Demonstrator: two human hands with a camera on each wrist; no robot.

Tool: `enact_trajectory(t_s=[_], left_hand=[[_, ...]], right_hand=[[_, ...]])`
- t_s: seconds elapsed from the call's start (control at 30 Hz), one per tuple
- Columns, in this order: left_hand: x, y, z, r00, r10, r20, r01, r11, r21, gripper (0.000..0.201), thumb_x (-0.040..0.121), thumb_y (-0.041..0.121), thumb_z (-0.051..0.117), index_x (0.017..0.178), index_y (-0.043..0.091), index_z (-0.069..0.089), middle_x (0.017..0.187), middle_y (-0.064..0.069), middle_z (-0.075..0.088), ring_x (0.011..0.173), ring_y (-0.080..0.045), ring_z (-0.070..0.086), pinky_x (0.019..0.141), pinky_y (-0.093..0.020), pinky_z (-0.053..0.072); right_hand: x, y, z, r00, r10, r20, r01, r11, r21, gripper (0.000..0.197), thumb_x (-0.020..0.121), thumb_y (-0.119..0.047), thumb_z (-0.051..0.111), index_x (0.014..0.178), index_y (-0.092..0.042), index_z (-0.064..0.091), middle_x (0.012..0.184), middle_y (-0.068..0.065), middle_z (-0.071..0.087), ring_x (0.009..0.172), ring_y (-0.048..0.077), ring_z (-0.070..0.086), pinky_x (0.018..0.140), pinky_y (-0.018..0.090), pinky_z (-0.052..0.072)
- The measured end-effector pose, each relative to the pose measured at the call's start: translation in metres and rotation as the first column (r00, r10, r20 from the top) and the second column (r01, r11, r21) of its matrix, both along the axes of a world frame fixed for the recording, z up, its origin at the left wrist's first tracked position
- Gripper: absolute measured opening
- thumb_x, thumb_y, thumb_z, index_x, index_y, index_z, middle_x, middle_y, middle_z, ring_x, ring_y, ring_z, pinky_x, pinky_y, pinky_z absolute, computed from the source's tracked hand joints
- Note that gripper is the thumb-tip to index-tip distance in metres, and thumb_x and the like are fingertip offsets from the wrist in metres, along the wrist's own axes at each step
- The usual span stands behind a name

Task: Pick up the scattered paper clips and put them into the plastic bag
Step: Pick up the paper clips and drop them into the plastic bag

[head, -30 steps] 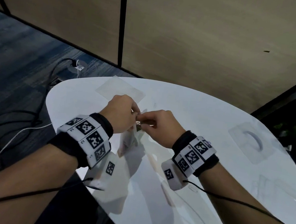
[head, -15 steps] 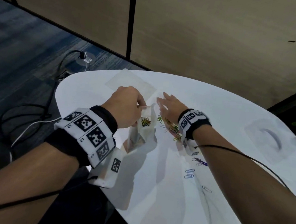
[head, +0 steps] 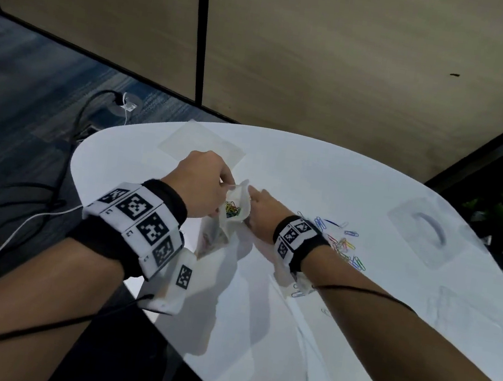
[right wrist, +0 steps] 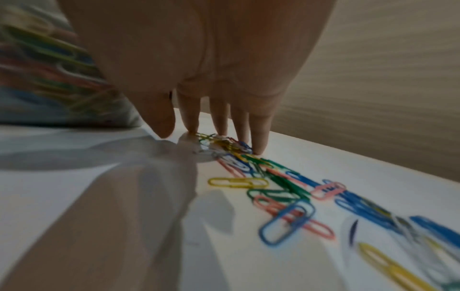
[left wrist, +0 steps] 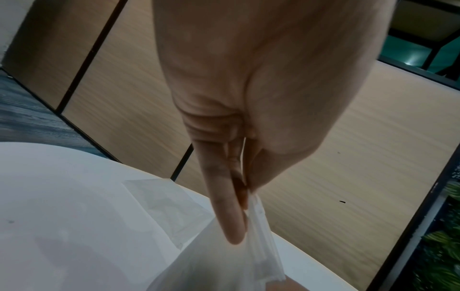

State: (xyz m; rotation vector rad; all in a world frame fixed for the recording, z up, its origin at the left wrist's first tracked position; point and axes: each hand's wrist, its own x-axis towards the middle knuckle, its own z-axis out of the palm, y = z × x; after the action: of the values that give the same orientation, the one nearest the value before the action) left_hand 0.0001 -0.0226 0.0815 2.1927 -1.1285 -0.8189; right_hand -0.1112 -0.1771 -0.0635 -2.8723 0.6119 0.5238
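Observation:
My left hand [head: 227, 184] [left wrist: 245, 206] pinches the rim of a small clear plastic bag [head: 230, 219] [left wrist: 224, 265] between thumb and fingers and holds it upright above the white table [head: 256, 335]. Coloured paper clips [head: 232, 211] lie inside the bag. Just right of the bag is my right hand [head: 251, 192] [right wrist: 206, 137]. Its straight fingers [right wrist: 220, 118] point down onto a small heap of clips [right wrist: 224, 146] on the table, with the thumb apart. More scattered clips [head: 343, 245] [right wrist: 286, 189] trail off to the right. The bag [right wrist: 37, 69] shows blurred at upper left in the right wrist view.
A flat clear bag [head: 201, 145] [left wrist: 161, 196] lies at the table's far left. A clear package with a curved handle shape [head: 423, 235] lies at the right. Cables [head: 17, 207] run over the floor beyond the table's left edge. A partition wall stands behind.
My right hand left the bag's mouth, reached out over the clips on the table, and now stands closer to the bag with its fingertips on a heap. The left hand still holds the bag.

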Motion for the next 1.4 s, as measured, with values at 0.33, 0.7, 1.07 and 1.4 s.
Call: enact_trajectory(t_s=[0.33,0.7,1.07,1.4], left_hand=[[0.002,-0.001,-0.003,0.998,0.031,-0.050,-0.030,0.999,0.021,0.013,0.097,0.013,0.063,0.101,0.009,0.075,0.084,-0.011,0.074,0.058,-0.017,0.074,0.064,-0.036,0.065],[-0.008,-0.010,-0.001,0.998,0.013,-0.068,-0.010,0.999,0.049,0.012,0.097,0.014,0.061,0.097,0.011,0.073,0.070,-0.011,0.072,0.061,-0.025,0.075,0.070,-0.040,0.065],[-0.015,-0.013,-0.002,0.998,0.045,-0.040,-0.044,0.999,0.028,0.018,0.095,0.004,0.057,0.095,0.005,0.074,0.080,-0.016,0.075,0.068,-0.029,0.077,0.073,-0.041,0.065],[-0.014,-0.014,-0.007,0.999,0.028,-0.022,-0.027,1.000,0.010,0.021,0.091,0.004,0.058,0.099,0.005,0.078,0.094,-0.018,0.075,0.087,-0.034,0.074,0.082,-0.043,0.062]], right_hand=[[-0.047,-0.013,0.013,0.993,-0.110,0.050,0.114,0.989,-0.099,0.015,0.078,-0.008,0.063,0.088,-0.012,0.074,0.095,0.004,0.070,0.089,0.025,0.067,0.077,0.030,0.055],[-0.068,-0.006,0.110,0.360,-0.926,0.112,0.243,0.210,0.947,0.018,0.081,0.002,0.073,0.099,0.006,0.072,0.097,0.017,0.073,0.081,0.024,0.071,0.074,0.025,0.060],[-0.021,0.056,0.105,0.523,-0.823,0.220,0.358,0.446,0.820,0.012,0.080,-0.004,0.072,0.088,-0.008,0.079,0.083,0.009,0.076,0.078,0.020,0.075,0.080,0.034,0.061],[-0.013,0.065,0.116,0.843,-0.362,0.398,0.249,0.918,0.308,0.018,0.081,-0.010,0.061,0.080,-0.011,0.079,0.077,0.008,0.075,0.074,0.022,0.066,0.072,0.030,0.052]])
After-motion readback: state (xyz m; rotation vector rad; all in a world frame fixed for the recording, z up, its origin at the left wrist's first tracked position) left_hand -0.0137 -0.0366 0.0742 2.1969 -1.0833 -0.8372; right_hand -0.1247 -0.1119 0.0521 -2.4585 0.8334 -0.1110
